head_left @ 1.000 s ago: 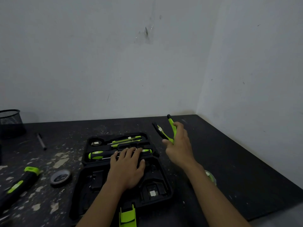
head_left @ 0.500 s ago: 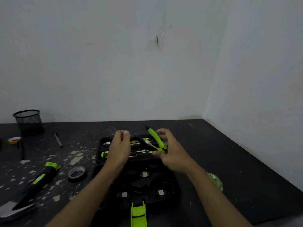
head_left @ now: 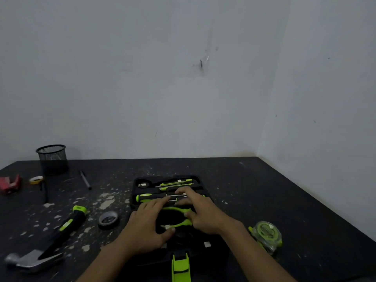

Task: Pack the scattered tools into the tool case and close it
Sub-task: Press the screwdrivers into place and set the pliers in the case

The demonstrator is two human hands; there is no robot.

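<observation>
Green-handled hammer [head_left: 64, 226], tape roll [head_left: 101, 221] — left of case [head_left: 134, 190].

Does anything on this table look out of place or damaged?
The hammer, tape measure and tape roll lie outside the open tool case, unpacked. The dark table is chipped in pale patches left of the case.

Dim corner of pale walls [head_left: 142, 78] behind a paint-flecked black table [head_left: 264, 190].
</observation>
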